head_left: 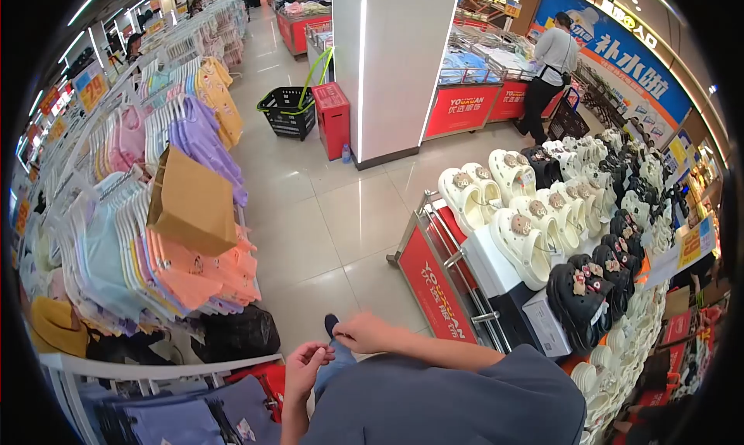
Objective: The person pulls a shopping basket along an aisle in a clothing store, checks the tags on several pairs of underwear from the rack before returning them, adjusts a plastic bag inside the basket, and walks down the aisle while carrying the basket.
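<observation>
In front of my dark shirt, my left hand (310, 365) is closed, thumb pressed against curled fingers. Close beside it, my right hand (359, 332) is closed too, its fingers turned down. Whether anything small sits in either hand is hidden. Left of my hands, a brown paper bag (194, 201) rests tilted on top of hanging children's clothes (182, 267). Right of my right arm, white clogs (521, 243) with bear charms and black clogs (577, 298) stand on a display stand (438, 286) with a red panel.
A white pillar (395, 65) rises ahead beside a red box (332, 119) and a black shopping basket (287, 112). A person (552, 65) stands at the far clothing bins. Tiled floor (318, 228) runs between the racks. Folded blue clothing (178, 418) hangs at lower left.
</observation>
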`<act>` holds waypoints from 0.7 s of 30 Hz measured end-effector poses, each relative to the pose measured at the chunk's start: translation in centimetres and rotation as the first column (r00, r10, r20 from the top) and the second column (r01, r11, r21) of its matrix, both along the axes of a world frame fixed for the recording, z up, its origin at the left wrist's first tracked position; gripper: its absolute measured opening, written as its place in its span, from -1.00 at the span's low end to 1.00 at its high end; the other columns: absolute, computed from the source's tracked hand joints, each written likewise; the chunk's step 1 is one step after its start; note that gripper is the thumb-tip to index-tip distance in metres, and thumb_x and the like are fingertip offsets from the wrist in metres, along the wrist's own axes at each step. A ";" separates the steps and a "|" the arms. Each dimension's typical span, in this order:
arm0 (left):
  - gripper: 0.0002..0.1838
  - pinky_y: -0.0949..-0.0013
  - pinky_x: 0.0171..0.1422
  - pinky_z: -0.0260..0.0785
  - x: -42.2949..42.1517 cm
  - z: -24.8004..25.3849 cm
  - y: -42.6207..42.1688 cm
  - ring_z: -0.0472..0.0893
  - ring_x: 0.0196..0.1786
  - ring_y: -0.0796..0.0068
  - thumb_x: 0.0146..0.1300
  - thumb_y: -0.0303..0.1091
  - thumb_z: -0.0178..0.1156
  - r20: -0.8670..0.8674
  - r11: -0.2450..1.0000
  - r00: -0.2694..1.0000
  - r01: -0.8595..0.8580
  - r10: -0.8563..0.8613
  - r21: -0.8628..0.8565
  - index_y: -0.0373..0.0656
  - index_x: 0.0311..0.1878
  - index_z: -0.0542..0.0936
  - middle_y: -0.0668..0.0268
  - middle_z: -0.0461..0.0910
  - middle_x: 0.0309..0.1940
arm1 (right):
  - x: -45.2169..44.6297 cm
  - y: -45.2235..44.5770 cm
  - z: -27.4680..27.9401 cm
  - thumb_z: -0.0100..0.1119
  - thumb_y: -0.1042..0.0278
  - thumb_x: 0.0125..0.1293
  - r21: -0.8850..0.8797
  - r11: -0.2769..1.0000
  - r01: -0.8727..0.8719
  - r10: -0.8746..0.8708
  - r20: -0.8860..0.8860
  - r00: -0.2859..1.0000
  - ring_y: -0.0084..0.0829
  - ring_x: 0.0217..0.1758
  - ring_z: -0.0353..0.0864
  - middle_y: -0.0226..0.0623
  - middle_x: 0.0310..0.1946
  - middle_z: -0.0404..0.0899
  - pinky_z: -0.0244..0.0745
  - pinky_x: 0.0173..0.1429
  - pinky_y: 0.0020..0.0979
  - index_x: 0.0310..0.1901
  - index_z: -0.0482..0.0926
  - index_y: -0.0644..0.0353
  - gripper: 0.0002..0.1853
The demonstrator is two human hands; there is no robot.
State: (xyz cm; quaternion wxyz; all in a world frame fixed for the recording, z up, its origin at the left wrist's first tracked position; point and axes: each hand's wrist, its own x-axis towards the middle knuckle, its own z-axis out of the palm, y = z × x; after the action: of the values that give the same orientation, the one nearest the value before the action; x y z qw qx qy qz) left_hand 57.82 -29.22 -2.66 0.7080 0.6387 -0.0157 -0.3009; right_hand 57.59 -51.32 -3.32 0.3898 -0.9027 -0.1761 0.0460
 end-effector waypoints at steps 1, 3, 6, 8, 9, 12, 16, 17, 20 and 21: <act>-0.77 0.42 -0.04 0.50 1.8 -0.2 -0.4 0.68 -0.18 0.42 0.40 -0.37 0.15 -0.009 1.000 1.000 0.019 -0.019 -0.001 -0.33 0.00 0.57 0.14 0.69 -0.17 | 1.4 -0.1 0.0 0.12 0.25 0.28 -0.037 0.999 0.004 -0.006 -0.036 0.999 -0.03 -0.41 0.60 -0.13 -0.49 0.62 0.46 -0.28 -0.06 -0.24 0.60 0.11 -0.84; -0.77 0.42 -0.05 0.50 5.4 -0.6 -1.2 0.68 -0.18 0.42 0.40 -0.37 0.15 0.000 0.999 0.999 0.045 -0.045 -0.013 -0.33 0.00 0.57 0.14 0.69 -0.16 | 4.3 -0.3 -0.5 0.10 0.22 0.30 -0.084 0.996 0.001 -0.008 -0.079 0.997 -0.04 -0.38 0.61 -0.14 -0.48 0.62 0.47 -0.25 -0.05 -0.24 0.61 0.10 -0.82; -0.77 0.42 -0.05 0.50 12.0 -1.5 -2.0 0.68 -0.18 0.42 0.40 -0.37 0.14 -0.002 0.997 0.998 0.067 -0.067 -0.033 -0.33 -0.01 0.57 0.14 0.69 -0.17 | 10.8 -0.8 -1.6 0.09 0.20 0.30 -0.119 0.993 0.000 -0.010 -0.082 0.997 -0.04 -0.33 0.62 -0.14 -0.45 0.63 0.47 -0.23 -0.05 -0.23 0.61 0.09 -0.81; -0.77 0.42 -0.05 0.50 16.8 -1.0 -2.4 0.68 -0.19 0.42 0.40 -0.37 0.14 0.003 0.997 0.998 0.069 -0.069 -0.040 -0.34 -0.02 0.58 0.15 0.69 -0.18 | 15.2 -1.6 -0.8 0.09 0.19 0.30 -0.167 0.986 0.013 -0.029 -0.093 0.995 -0.04 -0.30 0.63 -0.14 -0.44 0.63 0.47 -0.21 -0.05 -0.22 0.61 0.08 -0.81; -0.78 0.42 -0.06 0.50 19.2 -0.8 -2.7 0.68 -0.19 0.42 0.40 -0.37 0.14 0.011 0.997 0.998 0.060 -0.060 -0.044 -0.34 -0.03 0.58 0.15 0.69 -0.19 | 17.3 -1.9 0.3 0.09 0.19 0.30 -0.171 0.985 0.015 -0.034 -0.111 0.993 -0.04 -0.30 0.63 -0.14 -0.44 0.64 0.47 -0.21 -0.05 -0.23 0.61 0.09 -0.81; -0.80 0.44 -0.12 0.51 25.5 -0.4 -4.0 0.66 -0.27 0.46 0.38 -0.37 0.17 0.026 0.997 0.999 0.036 -0.034 -0.072 -0.33 -0.09 0.59 0.20 0.68 -0.28 | 23.3 -3.3 2.5 0.11 0.18 0.29 -0.199 0.979 0.043 -0.074 -0.155 0.985 -0.03 -0.31 0.63 -0.15 -0.43 0.64 0.48 -0.21 -0.06 -0.23 0.62 0.09 -0.80; -0.85 0.52 -0.32 0.41 31.7 -0.3 -5.4 0.54 -0.45 0.61 0.34 -0.36 0.23 -0.006 1.000 1.000 0.003 -0.003 -0.028 -0.26 -0.24 0.57 0.36 0.58 -0.49 | 29.9 -6.7 0.6 0.14 0.15 0.27 -0.196 0.974 0.113 -0.147 -0.167 0.975 -0.05 -0.30 0.64 -0.16 -0.41 0.66 0.51 -0.20 -0.10 -0.24 0.63 0.10 -0.78; -0.85 0.54 -0.38 0.35 33.1 -0.3 -5.7 0.50 -0.50 0.64 0.33 -0.35 0.24 -0.026 1.000 1.000 0.014 -0.015 -0.002 -0.25 -0.28 0.56 0.39 0.55 -0.53 | 31.4 -7.8 -0.1 0.15 0.15 0.26 -0.177 0.975 0.134 -0.164 -0.167 0.972 -0.06 -0.30 0.65 -0.16 -0.40 0.67 0.52 -0.19 -0.11 -0.24 0.63 0.10 -0.78; -0.79 0.58 -0.50 0.15 37.1 -1.3 -6.4 0.36 -0.58 0.74 0.31 -0.34 0.26 -0.045 0.997 0.999 0.033 -0.030 0.069 -0.18 -0.41 0.52 0.49 0.44 -0.63 | 35.9 -11.6 -2.0 0.17 0.17 0.21 -0.163 0.977 0.138 -0.174 -0.237 0.956 -0.09 -0.28 0.67 -0.15 -0.39 0.69 0.56 -0.15 -0.12 -0.25 0.66 0.11 -0.78; -0.76 0.58 -0.53 0.08 38.6 -1.9 -7.0 0.30 -0.60 0.77 0.30 -0.33 0.27 -0.040 0.995 0.999 0.035 -0.032 0.090 -0.16 -0.46 0.50 0.51 0.40 -0.67 | 37.8 -13.3 -2.6 0.18 0.16 0.20 -0.183 0.975 0.124 -0.172 -0.279 0.945 -0.09 -0.27 0.67 -0.16 -0.38 0.69 0.56 -0.14 -0.12 -0.26 0.66 0.11 -0.77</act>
State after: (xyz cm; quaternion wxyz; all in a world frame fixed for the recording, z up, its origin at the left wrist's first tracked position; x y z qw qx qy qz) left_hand 96.46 -36.24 -4.55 0.6735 0.6638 0.0009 -0.3253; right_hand 95.35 -64.58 -5.87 0.3388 -0.9255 -0.0437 0.1639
